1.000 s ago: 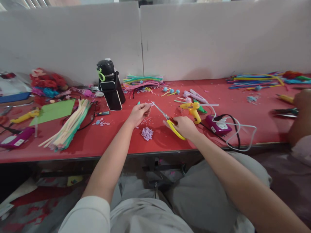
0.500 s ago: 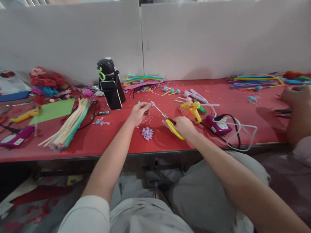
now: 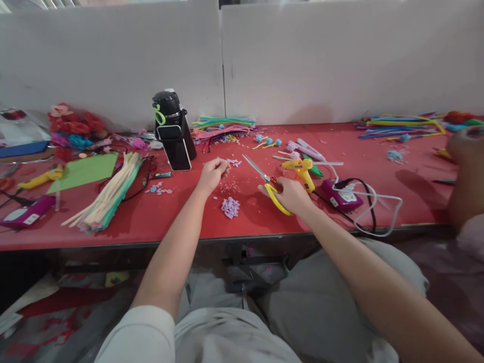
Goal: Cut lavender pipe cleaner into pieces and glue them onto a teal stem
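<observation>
My right hand (image 3: 289, 194) is wrapped round the yellow handles of a pair of scissors (image 3: 269, 182). The blades point up and left, away from my other hand. My left hand (image 3: 214, 175) is closed with its fingertips together; whatever they hold is too small to make out. Just beyond those fingertips lie a few lilac pieces (image 3: 235, 163) on the red table (image 3: 189, 214). Nearer to me is a small heap of lilac cut pieces (image 3: 230, 207), and tiny pale scraps (image 3: 228, 187) are scattered between my hands.
A yellow glue gun (image 3: 302, 171) lies right of the scissors, beside a purple power box (image 3: 342, 195) with cables. A black bottle (image 3: 174, 128) stands behind my left hand. Left are a bundle of pale stems (image 3: 108, 194) and green paper (image 3: 88, 172). Another person's hand (image 3: 467, 146) is far right.
My left hand has drawn slightly left, away from the blades. The scissors have moved a little right, and lilac pieces now show beyond my left fingertips.
</observation>
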The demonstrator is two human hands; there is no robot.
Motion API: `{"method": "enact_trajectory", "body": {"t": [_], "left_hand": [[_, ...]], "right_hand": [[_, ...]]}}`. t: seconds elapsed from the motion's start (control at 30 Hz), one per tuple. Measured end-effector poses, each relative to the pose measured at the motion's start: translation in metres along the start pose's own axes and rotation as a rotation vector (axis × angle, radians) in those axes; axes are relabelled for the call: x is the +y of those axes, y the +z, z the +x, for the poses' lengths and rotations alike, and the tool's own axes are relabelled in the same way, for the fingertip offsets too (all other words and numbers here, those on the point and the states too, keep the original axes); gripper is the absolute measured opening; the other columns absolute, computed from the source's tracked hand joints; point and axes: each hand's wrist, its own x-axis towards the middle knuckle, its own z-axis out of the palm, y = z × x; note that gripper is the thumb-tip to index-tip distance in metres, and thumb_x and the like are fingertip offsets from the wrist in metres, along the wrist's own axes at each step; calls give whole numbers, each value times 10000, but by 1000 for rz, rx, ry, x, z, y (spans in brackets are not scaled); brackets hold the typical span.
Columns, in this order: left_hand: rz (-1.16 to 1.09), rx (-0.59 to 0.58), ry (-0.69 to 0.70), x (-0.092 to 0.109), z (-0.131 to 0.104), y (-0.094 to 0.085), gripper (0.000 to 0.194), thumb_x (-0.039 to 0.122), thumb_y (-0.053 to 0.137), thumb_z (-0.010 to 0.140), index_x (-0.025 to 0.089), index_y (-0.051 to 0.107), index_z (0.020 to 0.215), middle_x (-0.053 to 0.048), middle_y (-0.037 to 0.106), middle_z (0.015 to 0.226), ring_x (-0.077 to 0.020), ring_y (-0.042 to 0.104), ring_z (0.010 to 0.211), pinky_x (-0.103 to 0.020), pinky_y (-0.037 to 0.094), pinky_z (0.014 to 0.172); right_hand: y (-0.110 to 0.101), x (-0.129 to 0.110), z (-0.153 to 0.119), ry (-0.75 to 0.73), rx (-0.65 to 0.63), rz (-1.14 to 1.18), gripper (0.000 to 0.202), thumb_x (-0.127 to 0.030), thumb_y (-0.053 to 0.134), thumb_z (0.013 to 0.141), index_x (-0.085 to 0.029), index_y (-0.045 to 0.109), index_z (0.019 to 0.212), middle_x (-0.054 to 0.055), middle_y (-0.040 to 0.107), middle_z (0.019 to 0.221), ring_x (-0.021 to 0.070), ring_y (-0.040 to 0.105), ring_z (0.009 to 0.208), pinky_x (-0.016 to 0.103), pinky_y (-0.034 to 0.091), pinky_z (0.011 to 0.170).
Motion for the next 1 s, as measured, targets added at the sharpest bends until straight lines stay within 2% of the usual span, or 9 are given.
{"method": "enact_trajectory", "body": {"t": [0.1, 0.23, 0.43, 0.6, 0.73, 1.0], "left_hand": [[53, -29, 12, 2, -5, -2, 278, 295, 710, 869, 172, 637, 631, 10, 550, 557, -104, 486, 524, -259, 366, 554], [105, -65, 56, 2, -11, -7, 235, 332, 743, 834, 176, 682, 669, 9, 569, 570, -108, 499, 551, -268, 389, 584], [-6, -51, 28, -4, -9, -8, 235, 385, 772, 784, 169, 698, 725, -1, 615, 654, -102, 539, 591, -262, 434, 613], [-87, -132, -52, -9, -5, -6, 254, 346, 658, 878, 159, 604, 716, 8, 549, 648, -95, 507, 563, -247, 405, 569], [-77, -177, -52, -9, -6, -4, 316, 325, 571, 941, 168, 523, 671, 20, 487, 616, -92, 464, 527, -247, 373, 536], [-3, -222, -1, -9, -7, -2, 366, 386, 579, 956, 168, 531, 667, 31, 455, 581, -97, 459, 520, -258, 365, 537]], "right_hand": [[3, 6, 0, -55, 15, 95, 552, -770, 518, 832, -233, 451, 719, 41, 589, 659, 168, 506, 590, 284, 318, 571], [7, 10, 0, -79, 17, 158, 593, -796, 560, 765, -243, 379, 650, 9, 524, 611, 140, 430, 563, 284, 295, 557], [14, 13, 0, -107, 30, 149, 629, -804, 592, 723, -240, 335, 616, -15, 455, 579, 123, 357, 556, 289, 259, 546], [16, 14, -1, -92, 32, 186, 632, -797, 634, 697, -241, 342, 631, -22, 453, 577, 122, 358, 556, 292, 258, 548], [17, 16, -2, -125, 45, 201, 638, -797, 639, 695, -239, 338, 620, -21, 440, 571, 117, 337, 553, 293, 245, 545], [19, 17, -1, -170, 61, 208, 647, -803, 627, 708, -235, 333, 611, -25, 418, 566, 113, 315, 558, 298, 226, 549]]}}
